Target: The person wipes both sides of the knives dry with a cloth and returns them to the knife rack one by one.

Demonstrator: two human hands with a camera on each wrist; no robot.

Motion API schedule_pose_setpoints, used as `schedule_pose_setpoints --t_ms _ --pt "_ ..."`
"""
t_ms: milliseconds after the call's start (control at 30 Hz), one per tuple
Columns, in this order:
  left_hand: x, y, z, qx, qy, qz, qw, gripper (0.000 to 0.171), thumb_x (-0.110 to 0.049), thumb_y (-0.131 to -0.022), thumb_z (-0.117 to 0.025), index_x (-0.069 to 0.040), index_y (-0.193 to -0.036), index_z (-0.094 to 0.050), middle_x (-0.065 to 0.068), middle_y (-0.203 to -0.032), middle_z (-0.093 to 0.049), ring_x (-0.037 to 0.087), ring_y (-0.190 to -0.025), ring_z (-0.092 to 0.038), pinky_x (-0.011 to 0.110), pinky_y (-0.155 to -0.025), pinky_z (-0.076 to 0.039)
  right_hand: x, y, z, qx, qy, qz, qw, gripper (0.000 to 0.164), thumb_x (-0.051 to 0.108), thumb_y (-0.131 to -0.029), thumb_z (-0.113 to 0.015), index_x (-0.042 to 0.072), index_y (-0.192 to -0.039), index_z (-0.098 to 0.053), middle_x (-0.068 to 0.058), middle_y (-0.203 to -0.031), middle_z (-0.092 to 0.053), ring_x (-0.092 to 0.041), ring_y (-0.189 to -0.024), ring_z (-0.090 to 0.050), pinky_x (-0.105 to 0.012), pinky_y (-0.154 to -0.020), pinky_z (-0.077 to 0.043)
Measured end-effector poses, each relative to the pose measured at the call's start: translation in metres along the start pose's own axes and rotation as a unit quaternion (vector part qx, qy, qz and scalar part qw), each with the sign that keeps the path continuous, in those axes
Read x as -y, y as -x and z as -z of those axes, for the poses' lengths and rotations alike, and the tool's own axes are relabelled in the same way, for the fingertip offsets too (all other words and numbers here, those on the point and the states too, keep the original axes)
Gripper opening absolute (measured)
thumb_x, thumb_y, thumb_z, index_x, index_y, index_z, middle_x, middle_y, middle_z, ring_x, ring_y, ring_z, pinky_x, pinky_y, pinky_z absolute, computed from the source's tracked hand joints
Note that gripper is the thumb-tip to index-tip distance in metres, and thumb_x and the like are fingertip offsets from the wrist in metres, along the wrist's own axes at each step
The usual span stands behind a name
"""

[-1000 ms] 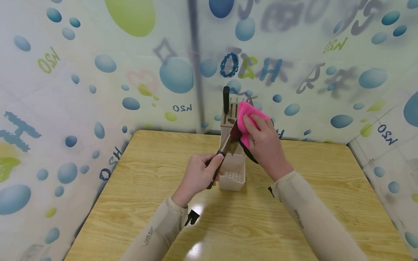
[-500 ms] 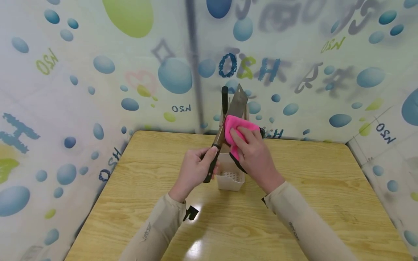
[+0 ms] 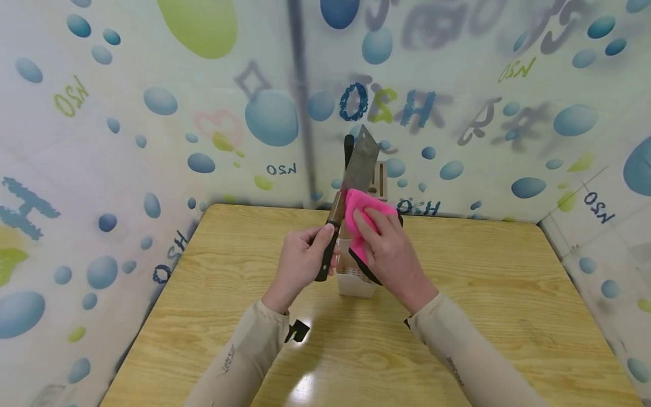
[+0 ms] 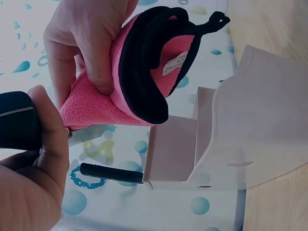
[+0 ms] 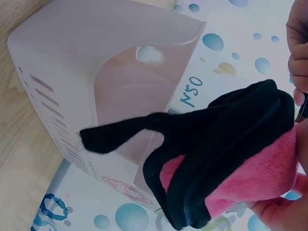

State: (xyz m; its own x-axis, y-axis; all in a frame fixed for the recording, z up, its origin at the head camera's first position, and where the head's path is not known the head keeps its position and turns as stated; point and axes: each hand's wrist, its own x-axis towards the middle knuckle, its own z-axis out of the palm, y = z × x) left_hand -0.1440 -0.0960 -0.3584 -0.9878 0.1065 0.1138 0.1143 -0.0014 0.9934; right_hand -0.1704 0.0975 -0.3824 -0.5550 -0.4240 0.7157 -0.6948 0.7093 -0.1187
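Note:
My left hand [image 3: 299, 261] grips the black handle of a cleaver [image 3: 362, 160], its broad grey blade pointing up and away. In my right hand [image 3: 395, 257] is a folded pink cloth [image 3: 362, 206] with black edging, pressed against the blade near the handle. The cloth hides the lower part of the blade. Seen from the left wrist, the pink cloth [image 4: 94, 103] wraps over the blade, with a strip of metal showing beneath it. A black border and hanging loop of the cloth [image 5: 231, 139] fill the right wrist view.
Behind the hands a beige slotted knife holder [image 3: 356, 287] stands on the wooden table [image 3: 229, 254]. A black-handled utensil [image 3: 348, 148] sticks up from its top. A patterned wall covering [image 3: 274, 118] rises right behind the table's back edge.
My right hand has slid the cloth down the blade toward the handle and leftward, baring the upper blade. The cleaver has turned more upright, and the left hand has shifted slightly left.

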Motion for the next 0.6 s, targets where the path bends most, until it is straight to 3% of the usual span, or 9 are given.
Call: schedule_pose_setpoints --t_ms 100,267,600 --pt "0.000 0.001 0.001 0.003 0.004 0.000 1.0000 0.040 -0.021 -0.108 -0.056 0.011 -0.086 -0.067 0.011 -0.066 -0.064 0.016 -0.046 -0.059 0.031 -0.045 -0.054 -0.001 0.000 0.000 0.003 -0.002 -0.004 1.000 0.050 -0.001 -0.087 -0.080 0.002 -0.135 -0.066 -0.024 -0.128 -0.063 -0.041 -0.112 -0.059 -0.049 -0.095 -0.057" --pt "-0.002 0.003 0.002 0.019 -0.001 -0.009 0.9998 0.045 -0.021 -0.109 -0.055 0.014 -0.083 -0.065 0.017 -0.064 -0.063 0.016 -0.045 -0.058 0.034 -0.044 -0.054 -0.009 -0.004 0.004 0.004 0.015 -0.011 1.000 0.046 -0.003 -0.089 -0.077 -0.001 -0.133 -0.066 -0.026 -0.126 -0.063 -0.045 -0.108 -0.057 -0.050 -0.092 -0.057" --pt "-0.003 0.012 0.000 0.044 -0.018 0.009 0.9988 0.045 -0.023 -0.109 -0.054 0.008 -0.081 -0.068 0.013 -0.065 -0.063 0.020 -0.048 -0.058 0.033 -0.046 -0.054 -0.037 -0.014 0.010 -0.009 0.043 -0.005 0.999 0.042 -0.010 -0.088 -0.070 -0.004 -0.129 -0.067 -0.029 -0.121 -0.064 -0.047 -0.105 -0.059 -0.053 -0.088 -0.053"
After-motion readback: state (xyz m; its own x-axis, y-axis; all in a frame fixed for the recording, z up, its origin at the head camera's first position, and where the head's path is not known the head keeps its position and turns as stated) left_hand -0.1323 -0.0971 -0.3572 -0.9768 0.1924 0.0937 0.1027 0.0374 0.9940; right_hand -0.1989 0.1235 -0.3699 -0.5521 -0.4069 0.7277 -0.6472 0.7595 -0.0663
